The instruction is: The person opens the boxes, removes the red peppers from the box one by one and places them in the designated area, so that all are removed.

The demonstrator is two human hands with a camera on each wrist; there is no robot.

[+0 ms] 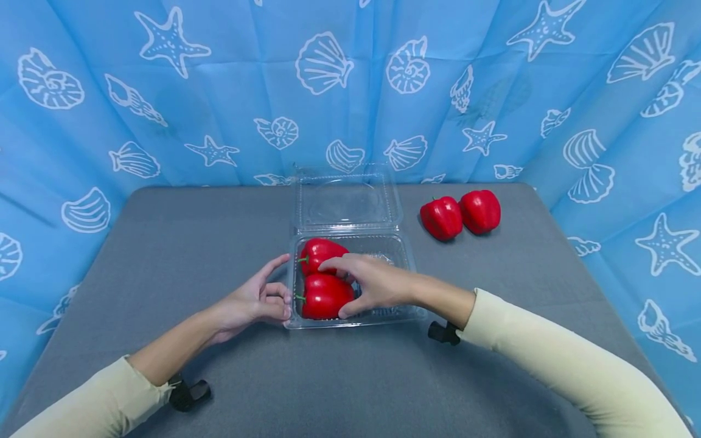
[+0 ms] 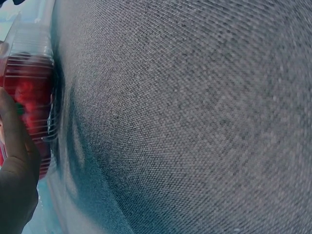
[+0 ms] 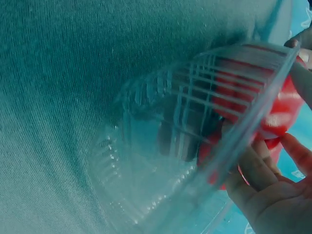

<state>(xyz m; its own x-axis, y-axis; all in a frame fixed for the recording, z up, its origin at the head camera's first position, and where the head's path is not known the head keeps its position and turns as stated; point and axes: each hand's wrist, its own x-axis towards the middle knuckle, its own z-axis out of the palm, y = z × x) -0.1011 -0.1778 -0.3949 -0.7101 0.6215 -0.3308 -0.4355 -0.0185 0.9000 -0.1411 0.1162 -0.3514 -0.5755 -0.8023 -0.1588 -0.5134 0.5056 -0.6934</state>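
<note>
A clear plastic clamshell container (image 1: 378, 317) lies on the grey table with its lid (image 1: 347, 204) folded back. Two red bell peppers with green stems sit side by side in its left half: a far one (image 1: 322, 248) and a near one (image 1: 327, 296). My right hand (image 1: 378, 280) reaches into the container and holds the near pepper, thumb on its near right side, other fingers curved over between the two peppers. At the container's left rim, my left hand (image 1: 253, 299) grips the edge with bent fingers. Through the ribbed wall, red pepper (image 3: 239, 87) shows in the right wrist view.
Two more red bell peppers, one on the left (image 1: 441, 218) and one on the right (image 1: 481, 212), lie touching on the table (image 1: 219, 231) beyond the container's right side. A blue curtain (image 1: 230, 91) with white seashell prints hangs behind the table.
</note>
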